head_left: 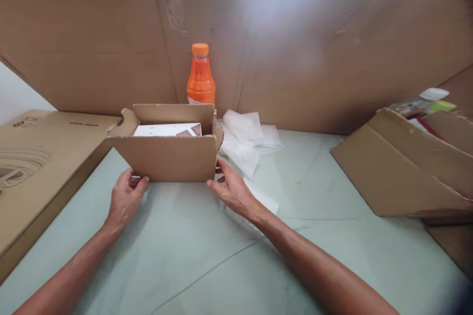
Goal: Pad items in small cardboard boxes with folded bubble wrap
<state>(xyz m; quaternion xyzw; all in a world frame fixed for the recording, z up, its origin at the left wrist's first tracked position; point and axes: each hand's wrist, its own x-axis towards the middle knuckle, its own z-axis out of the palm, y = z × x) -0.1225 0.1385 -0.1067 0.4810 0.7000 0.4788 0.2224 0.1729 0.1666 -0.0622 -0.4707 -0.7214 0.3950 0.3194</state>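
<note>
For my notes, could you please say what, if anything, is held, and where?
The middle box, by its lower corners, between left hand and right hand.

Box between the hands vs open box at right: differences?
The middle box has the left hand and right hand at its lower corners; the right box has no hand near. The middle box shows a white item inside; the right box, a lime-green item at its opening. Both: brown cardboard, open-topped.
</note>
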